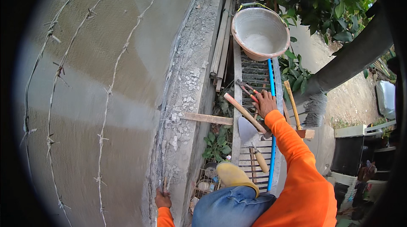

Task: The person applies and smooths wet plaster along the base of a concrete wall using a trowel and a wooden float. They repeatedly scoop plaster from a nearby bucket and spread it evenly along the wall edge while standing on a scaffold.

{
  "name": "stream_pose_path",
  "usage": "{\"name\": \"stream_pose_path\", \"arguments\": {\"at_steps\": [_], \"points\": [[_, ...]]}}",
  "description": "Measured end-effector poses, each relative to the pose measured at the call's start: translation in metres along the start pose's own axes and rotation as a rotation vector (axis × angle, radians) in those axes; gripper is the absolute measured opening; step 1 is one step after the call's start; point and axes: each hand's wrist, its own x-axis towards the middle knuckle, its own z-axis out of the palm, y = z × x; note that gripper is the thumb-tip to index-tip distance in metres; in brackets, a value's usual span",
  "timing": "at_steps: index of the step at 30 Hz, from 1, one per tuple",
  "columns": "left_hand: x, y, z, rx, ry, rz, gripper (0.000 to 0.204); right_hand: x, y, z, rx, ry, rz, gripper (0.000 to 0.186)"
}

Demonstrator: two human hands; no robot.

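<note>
At the lower left, my left hand (163, 198) is closed around a thin brownish rod (165, 182) at the wall's foot, where the concrete ledge (182, 95) begins. The rod's exact kind is too small to tell. My right hand (266, 104) is closed on the red handles of pincers (250, 90), which lie on a slatted metal walkway (237, 68). Just below that hand, a wooden-handled hammer (242, 110) rests slantwise, its head partly hidden by my sleeve. Beside it lies a pointing trowel (248, 132) with a pale wooden grip.
Barbed wire (112, 85) runs along the plastered wall (80, 142). A mortar-stained bucket (260, 32) stands at the walkway's far end. A blue pipe (272, 159) runs lengthwise over the slats. One wooden strip (207, 118) bridges ledge and walkway. A thick post (347, 57) slants at right.
</note>
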Motion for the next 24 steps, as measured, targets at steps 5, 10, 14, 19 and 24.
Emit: {"name": "stream_pose_path", "arguments": {"at_steps": [5, 10, 14, 19, 24], "points": [[-0.019, 0.001, 0.005, -0.068, -0.162, 0.043, 0.026, -0.008, -0.028, -0.008, -0.060, 0.197, 0.053, 0.037], [-0.036, 0.022, 0.003, -0.217, -0.209, -0.097, 0.022, 0.002, -0.145, 0.009, 0.777, 0.065, -0.176, 0.011], [-0.041, 0.029, 0.005, -0.247, -0.220, -0.127, 0.022, 0.052, -0.273, 0.045, 0.726, -0.160, -0.251, 0.024], [-0.039, 0.020, 0.013, -0.242, -0.179, -0.047, 0.018, 0.109, -0.343, 0.050, 0.275, -0.380, -0.305, 0.032], [-0.034, 0.018, 0.019, -0.062, -0.158, -0.001, 0.018, 0.124, -0.324, 0.044, 0.445, -0.315, -0.277, 0.039]]}}
